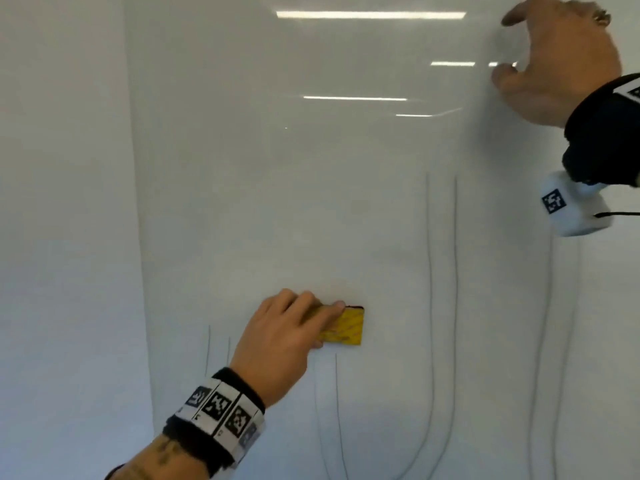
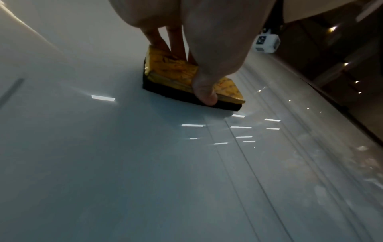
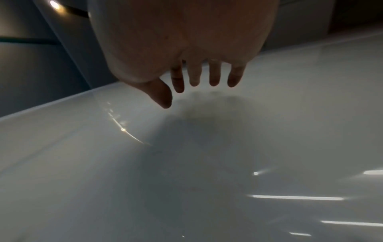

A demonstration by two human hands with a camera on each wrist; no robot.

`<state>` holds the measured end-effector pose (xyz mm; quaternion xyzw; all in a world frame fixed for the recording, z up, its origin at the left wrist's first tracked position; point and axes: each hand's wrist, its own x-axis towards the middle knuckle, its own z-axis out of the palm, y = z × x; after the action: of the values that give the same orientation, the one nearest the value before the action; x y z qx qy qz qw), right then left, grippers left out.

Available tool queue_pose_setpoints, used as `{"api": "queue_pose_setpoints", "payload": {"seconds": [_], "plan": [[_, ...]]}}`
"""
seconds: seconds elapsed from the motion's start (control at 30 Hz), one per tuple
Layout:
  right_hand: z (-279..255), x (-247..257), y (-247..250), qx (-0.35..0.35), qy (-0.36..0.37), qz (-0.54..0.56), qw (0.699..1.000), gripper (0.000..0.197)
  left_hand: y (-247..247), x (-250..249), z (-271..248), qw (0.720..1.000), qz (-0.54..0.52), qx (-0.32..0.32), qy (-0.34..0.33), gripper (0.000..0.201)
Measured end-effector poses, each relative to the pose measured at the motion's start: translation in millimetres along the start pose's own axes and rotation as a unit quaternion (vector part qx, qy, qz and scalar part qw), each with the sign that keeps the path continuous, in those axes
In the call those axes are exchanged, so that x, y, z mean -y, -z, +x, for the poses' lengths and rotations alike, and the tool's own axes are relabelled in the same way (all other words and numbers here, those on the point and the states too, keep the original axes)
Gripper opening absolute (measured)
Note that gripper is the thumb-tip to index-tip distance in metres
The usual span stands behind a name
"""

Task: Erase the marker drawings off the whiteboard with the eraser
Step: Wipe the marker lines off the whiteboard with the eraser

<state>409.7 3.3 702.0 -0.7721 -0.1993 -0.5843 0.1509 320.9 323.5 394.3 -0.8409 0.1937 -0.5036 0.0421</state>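
A yellow eraser [image 1: 348, 327] with a black felt base lies flat against the whiteboard [image 1: 277, 185] in the lower middle. My left hand [image 1: 287, 337] grips it, fingers across its top and thumb on its lower edge; the left wrist view shows the eraser [image 2: 176, 70] pinched between thumb and fingers. Thin grey marker lines [image 1: 441, 306] run down the board to the right of the eraser, and shorter ones [image 1: 337, 410] lie below it. My right hand [image 1: 557, 64] rests at the upper right of the board with fingers spread, holding nothing; its fingers [image 3: 213, 77] hang straight over the surface.
Ceiling lights glare off the glossy board [image 1: 370, 14] near the top. The board's left edge [image 1: 138, 237] runs vertically beside a plain white wall. In the right wrist view the board's far edge [image 3: 62, 99] meets a dark room behind.
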Motion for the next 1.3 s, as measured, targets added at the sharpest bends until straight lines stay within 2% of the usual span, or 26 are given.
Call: {"api": "queue_pose_setpoints", "payload": {"seconds": [0.17, 0.27, 0.33, 0.43, 0.5, 0.57, 0.67, 0.73, 0.8, 0.9, 1.07, 1.13, 1.23, 1.3], "plan": [[-16, -31, -9, 0.025, 0.035, 0.002, 0.999, 0.057, 33, 10, 87, 0.991, -0.024, -0.098, 0.084, 0.064], [-25, -38, -9, 0.047, 0.045, 0.008, 0.998, 0.056, 39, 6, 127, 0.985, -0.036, -0.125, 0.114, 0.066], [-30, -46, -8, 0.057, 0.062, 0.001, 0.996, 0.058, 28, -9, 121, 0.990, -0.033, -0.106, 0.083, 0.066], [-31, -55, -7, 0.067, 0.087, -0.002, 0.994, 0.060, 1, -43, 79, 0.998, -0.025, -0.047, 0.024, 0.067], [-29, -61, -7, 0.066, 0.105, -0.006, 0.992, 0.059, -3, -50, 75, 0.998, -0.030, -0.057, 0.023, 0.067], [-27, -64, -9, 0.064, 0.116, -0.011, 0.991, 0.059, 4, -46, 106, 0.995, -0.027, -0.089, 0.041, 0.065], [-25, -67, -12, 0.051, 0.129, 0.001, 0.990, 0.059, 27, -39, 184, 0.982, -0.021, -0.151, 0.110, 0.064], [-24, -73, -15, 0.044, 0.145, -0.005, 0.988, 0.060, 41, -37, 234, 0.977, -0.021, -0.165, 0.136, 0.064], [-21, -80, -17, 0.048, 0.162, -0.013, 0.986, 0.061, 46, -43, 257, 0.979, -0.006, -0.159, 0.129, 0.065], [-19, -86, -14, 0.051, 0.183, -0.008, 0.982, 0.062, 24, -68, 228, 0.990, 0.016, -0.122, 0.064, 0.065], [-20, -86, -16, 0.039, 0.185, 0.003, 0.982, 0.057, -65, -147, 64, 0.999, -0.024, 0.040, 0.006, 0.066], [-22, -86, -15, 0.031, 0.188, 0.004, 0.982, 0.055, -82, -162, 29, 0.998, -0.019, 0.056, 0.008, 0.069], [-21, -88, -15, 0.025, 0.202, 0.007, 0.979, 0.055, -68, -150, 61, 1.000, -0.009, 0.018, 0.015, 0.064], [-20, -87, -14, 0.028, 0.200, 0.015, 0.979, 0.053, -44, -137, 107, 0.997, -0.006, -0.037, 0.063, 0.060]]}}
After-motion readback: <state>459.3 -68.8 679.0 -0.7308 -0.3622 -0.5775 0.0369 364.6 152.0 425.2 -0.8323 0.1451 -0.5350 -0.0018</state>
